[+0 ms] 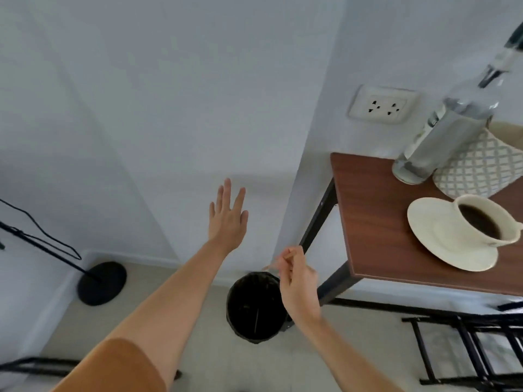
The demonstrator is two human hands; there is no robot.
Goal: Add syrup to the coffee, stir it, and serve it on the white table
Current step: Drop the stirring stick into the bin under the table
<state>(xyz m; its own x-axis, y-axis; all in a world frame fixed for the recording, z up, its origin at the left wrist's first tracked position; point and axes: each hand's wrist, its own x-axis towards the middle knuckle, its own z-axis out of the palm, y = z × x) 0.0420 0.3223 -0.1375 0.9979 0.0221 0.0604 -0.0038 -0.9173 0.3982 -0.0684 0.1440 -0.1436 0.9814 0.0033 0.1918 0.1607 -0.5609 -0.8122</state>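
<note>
Left hand: the left hand [227, 219] is at the centre of the frame, flat, fingers spread and released, holding nothing, raised before the pale wall.
Right hand: the right hand [297, 281] is lower centre, fingers pinched on a thin wooden stir stick [278, 261], directly above the black waste bin [254, 305] on the floor.
Coffee: the white cup of black coffee [485, 222] stands on a white saucer [441, 239] at the right of the frame, on the brown wooden table [373, 222].
Syrup: the clear glass bottle [441, 137] stands at upper right on the same table, behind the cup, just beside a lattice-patterned container [475, 168].
Surroundings: a wall socket [383, 104] is above the table; a black stand base [102, 282] is at lower left.
</note>
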